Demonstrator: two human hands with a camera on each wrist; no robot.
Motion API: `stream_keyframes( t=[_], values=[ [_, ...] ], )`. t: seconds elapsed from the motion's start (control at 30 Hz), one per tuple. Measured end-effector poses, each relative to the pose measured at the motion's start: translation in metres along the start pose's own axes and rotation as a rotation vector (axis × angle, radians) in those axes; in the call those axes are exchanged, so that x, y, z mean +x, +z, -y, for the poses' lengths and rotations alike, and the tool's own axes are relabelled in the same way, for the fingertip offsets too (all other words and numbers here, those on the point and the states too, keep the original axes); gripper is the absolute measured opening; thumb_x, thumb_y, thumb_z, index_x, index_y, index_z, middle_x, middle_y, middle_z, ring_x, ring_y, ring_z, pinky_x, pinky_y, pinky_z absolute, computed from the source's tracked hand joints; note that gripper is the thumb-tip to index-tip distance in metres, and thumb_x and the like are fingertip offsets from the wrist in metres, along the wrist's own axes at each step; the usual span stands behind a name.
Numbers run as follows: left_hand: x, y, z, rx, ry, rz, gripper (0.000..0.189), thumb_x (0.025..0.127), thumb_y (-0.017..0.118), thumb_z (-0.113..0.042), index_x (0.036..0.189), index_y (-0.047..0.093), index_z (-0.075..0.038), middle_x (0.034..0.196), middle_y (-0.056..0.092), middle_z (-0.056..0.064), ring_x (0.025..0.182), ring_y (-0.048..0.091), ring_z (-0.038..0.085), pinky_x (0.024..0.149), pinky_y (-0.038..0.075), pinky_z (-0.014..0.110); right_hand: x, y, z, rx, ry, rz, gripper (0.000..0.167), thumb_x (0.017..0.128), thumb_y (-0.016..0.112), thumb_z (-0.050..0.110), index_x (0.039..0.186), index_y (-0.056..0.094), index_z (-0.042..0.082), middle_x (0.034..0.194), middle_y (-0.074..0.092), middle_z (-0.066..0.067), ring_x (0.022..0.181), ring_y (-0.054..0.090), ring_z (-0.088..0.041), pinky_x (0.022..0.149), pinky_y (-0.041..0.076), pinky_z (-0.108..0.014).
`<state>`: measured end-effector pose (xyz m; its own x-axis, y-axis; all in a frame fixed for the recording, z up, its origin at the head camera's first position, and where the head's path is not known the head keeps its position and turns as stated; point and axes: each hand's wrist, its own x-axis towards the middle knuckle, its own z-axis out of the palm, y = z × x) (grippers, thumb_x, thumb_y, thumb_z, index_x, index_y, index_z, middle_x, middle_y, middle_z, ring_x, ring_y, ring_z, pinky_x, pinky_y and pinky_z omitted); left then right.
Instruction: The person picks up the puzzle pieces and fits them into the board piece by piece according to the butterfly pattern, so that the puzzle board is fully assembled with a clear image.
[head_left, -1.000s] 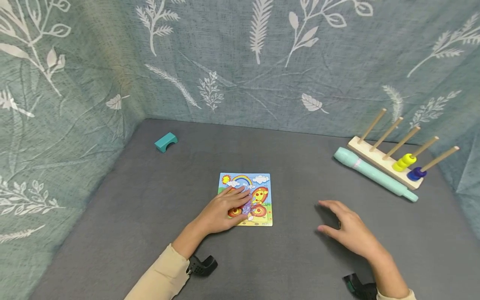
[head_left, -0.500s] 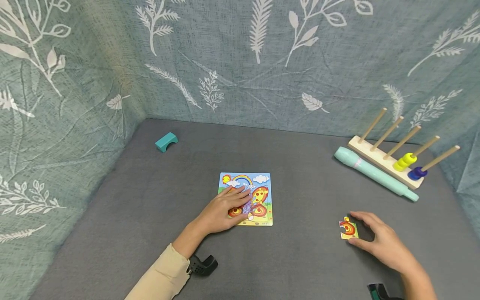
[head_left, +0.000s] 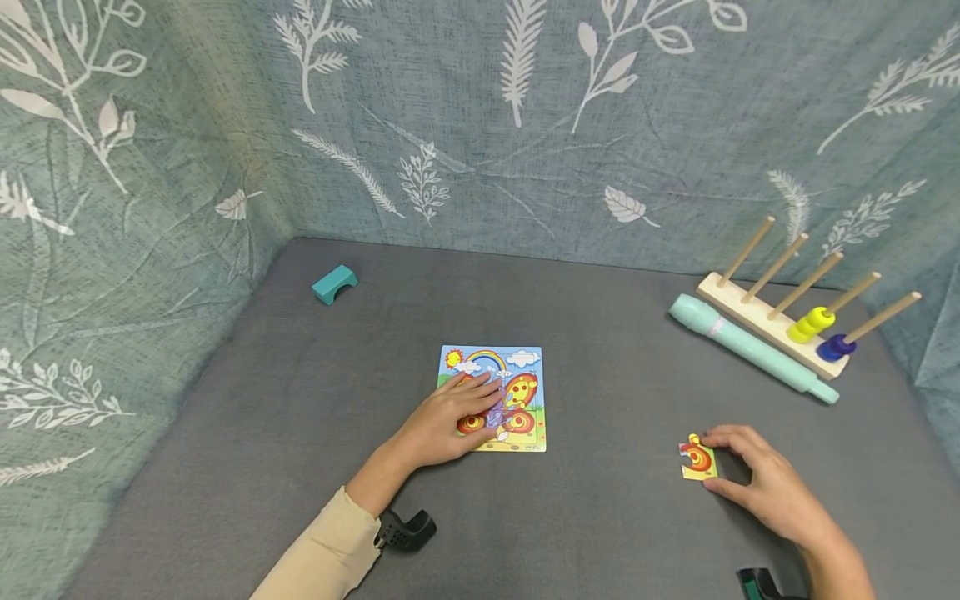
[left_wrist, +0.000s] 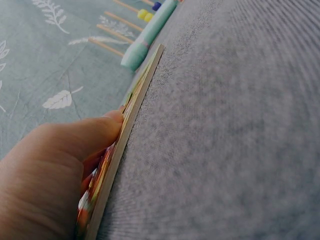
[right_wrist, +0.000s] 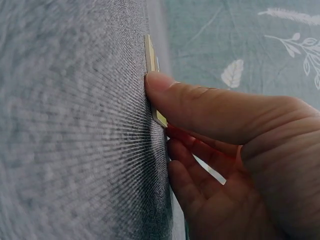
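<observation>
A square butterfly jigsaw puzzle (head_left: 528, 379) with a sun, rainbow and clouds lies on the grey table. Across its left and middle part rests my left hand (head_left: 442, 425), fingers extended and covering much of the butterfly. In the left wrist view the thumb touches the top face of the puzzle board (left_wrist: 117, 155) close to its edge. Further right, my right hand (head_left: 765, 479) pinches a puzzle piece (head_left: 699, 461) by its right side between thumb and fingers. That piece shows a red and yellow wing pattern, and it stays low at the table (right_wrist: 151, 55).
A teal arch block (head_left: 334, 284) sits at the back left. At the back right a mint-green tube-shaped thing (head_left: 750, 346) lies before a wooden peg stand (head_left: 750, 312) with yellow and dark blue beads. A patterned curtain (head_left: 465, 167) borders the table behind.
My right hand has shifted right and toward me, from hovering over the spot to pinching the puzzle piece, which now shows. The left hand stays on the puzzle.
</observation>
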<state>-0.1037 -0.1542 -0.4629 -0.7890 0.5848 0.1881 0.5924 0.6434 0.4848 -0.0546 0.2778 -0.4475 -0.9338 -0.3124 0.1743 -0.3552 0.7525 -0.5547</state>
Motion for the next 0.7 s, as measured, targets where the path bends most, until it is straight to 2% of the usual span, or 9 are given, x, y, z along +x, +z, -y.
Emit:
stream_keyframes(
  t=[0.2, 0.47, 0.7],
  values=[
    [0.0002, 0.0009, 0.0004, 0.004, 0.006, -0.009, 0.055, 0.087, 0.066, -0.037, 0.134, 0.055, -0.011, 0.142, 0.050, 0.000, 0.136, 0.041, 0.020, 0.120, 0.024, 0.045, -0.0001, 0.0012, -0.0007, 0.000, -0.002, -0.015, 0.042, 0.066, 0.085, 0.010, 0.102, 0.065, 0.016, 0.110, 0.057, -0.002, 0.104, 0.037, 0.016, 0.084, 0.025, 0.003],
    [-0.0003, 0.0005, 0.0008, 0.003, 0.010, -0.017, 0.054, 0.087, 0.066, -0.036, 0.133, 0.056, -0.010, 0.141, 0.051, 0.000, 0.136, 0.042, 0.020, 0.120, 0.024, 0.044, 0.0021, 0.0041, 0.0012, -0.031, 0.024, -0.060, 0.042, 0.067, 0.085, 0.011, 0.105, 0.065, 0.012, 0.105, 0.060, -0.003, 0.100, 0.037, 0.018, 0.081, 0.028, 0.001],
    [0.0002, 0.0010, 0.0008, 0.009, 0.013, -0.015, 0.054, 0.087, 0.066, -0.037, 0.134, 0.056, -0.011, 0.142, 0.050, 0.000, 0.136, 0.041, 0.019, 0.120, 0.024, 0.045, 0.0055, 0.0035, 0.0053, -0.059, 0.041, -0.086, 0.041, 0.068, 0.085, 0.015, 0.104, 0.066, 0.011, 0.098, 0.064, -0.002, 0.090, 0.048, 0.012, 0.075, 0.037, -0.006]
  ],
)
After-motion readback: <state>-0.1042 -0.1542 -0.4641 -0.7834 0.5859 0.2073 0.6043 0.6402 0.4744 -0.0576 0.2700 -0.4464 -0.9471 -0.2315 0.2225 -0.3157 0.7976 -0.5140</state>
